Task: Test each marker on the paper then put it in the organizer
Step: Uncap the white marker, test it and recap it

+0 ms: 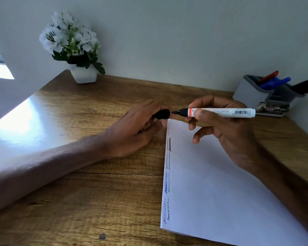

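Note:
My right hand [228,128] grips a white marker [220,112] held level above the far edge of the paper [220,192], its bare black tip pointing left. My left hand [137,128] pinches the black cap [162,114] just left of that tip, with a small gap between them. The white paper lies on the wooden desk and carries several wavy test scribbles, black and blue, along its left edge. The grey organizer [252,95] stands at the back right with red, blue and black markers in it.
A white pot of white flowers [78,48] stands at the back of the desk [78,201] against the wall. A small flat object lies beside the organizer's base. A bright glare patch lies on the desk's left side.

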Available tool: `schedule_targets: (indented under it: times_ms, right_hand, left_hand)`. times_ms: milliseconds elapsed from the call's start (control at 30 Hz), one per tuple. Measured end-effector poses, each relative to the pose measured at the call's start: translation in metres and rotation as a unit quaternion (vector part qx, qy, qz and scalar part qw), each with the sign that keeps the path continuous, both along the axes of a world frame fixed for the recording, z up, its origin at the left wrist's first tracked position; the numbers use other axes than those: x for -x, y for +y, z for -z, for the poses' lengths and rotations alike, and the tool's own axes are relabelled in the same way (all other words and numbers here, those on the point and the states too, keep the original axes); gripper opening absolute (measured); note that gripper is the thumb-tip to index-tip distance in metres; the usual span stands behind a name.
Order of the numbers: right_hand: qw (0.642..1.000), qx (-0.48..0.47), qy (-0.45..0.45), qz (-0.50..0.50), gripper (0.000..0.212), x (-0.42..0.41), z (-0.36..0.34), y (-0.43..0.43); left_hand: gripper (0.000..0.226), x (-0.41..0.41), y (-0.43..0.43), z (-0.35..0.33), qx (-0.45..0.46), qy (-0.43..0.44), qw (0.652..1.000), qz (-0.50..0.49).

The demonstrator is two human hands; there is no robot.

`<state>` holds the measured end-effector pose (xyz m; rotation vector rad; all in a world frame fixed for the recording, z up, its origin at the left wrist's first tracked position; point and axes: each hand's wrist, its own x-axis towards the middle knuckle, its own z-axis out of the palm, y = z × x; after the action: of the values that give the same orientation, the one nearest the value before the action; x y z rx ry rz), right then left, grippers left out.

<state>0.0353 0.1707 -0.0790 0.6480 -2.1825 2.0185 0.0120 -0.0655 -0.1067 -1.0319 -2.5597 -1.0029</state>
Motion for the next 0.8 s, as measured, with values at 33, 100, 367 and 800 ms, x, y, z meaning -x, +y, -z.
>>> schedule_targets:
  times_ms: [33,100,367,800]
  right_hand:
    - [1.000,-0.004,0.000,-0.001,0.013,-0.0002,0.0002,-0.0004]
    - [1.000,-0.011,-0.001,0.002,0.014,-0.0005,-0.0004,-0.0015]
    - [0.998,-0.060,-0.006,0.006,0.017,-0.0015,0.0027,-0.0036]
    - [0.998,-0.051,-0.013,0.036,0.020,0.0014,-0.0023,-0.0065]
  left_hand:
    - [0.025,0.0003,-0.0001,0.0003,0.001,0.007,1.000,0.004]
    - [0.029,0.0011,-0.0004,0.0009,0.006,0.015,1.000,0.011]
    - [0.040,0.0014,0.0012,0.0016,0.025,0.044,0.998,0.029]
    - [0.030,-0.0027,-0.0010,-0.0034,-0.069,-0.010,0.996,0.055]
